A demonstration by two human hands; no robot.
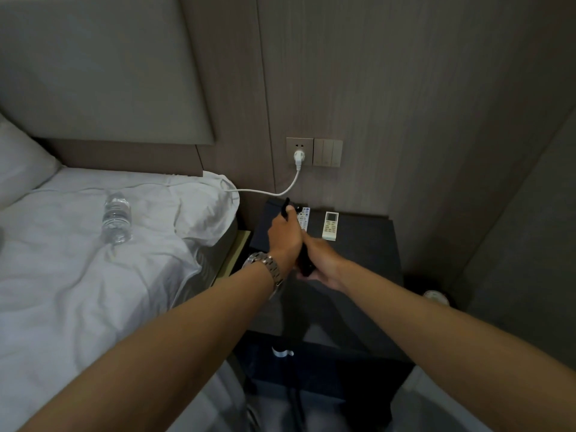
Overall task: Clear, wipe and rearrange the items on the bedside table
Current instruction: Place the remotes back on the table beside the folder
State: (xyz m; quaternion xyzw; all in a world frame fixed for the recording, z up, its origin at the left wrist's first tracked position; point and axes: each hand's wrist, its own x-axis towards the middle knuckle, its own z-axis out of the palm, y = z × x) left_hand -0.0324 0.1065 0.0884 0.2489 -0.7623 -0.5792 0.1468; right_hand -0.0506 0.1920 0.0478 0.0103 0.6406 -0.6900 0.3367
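Left hand (285, 235) pinches thin black item (286, 207); right hand (321, 260) grips black remote (304, 263). Risk: fumble, knocking air-conditioner remote (330, 226) off bedside table (367, 260).

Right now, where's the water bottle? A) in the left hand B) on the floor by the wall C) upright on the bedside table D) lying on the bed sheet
D: the water bottle lies on its side on the white sheet of the bed, apart from the bedside table, where both hands are busy with a dark object.
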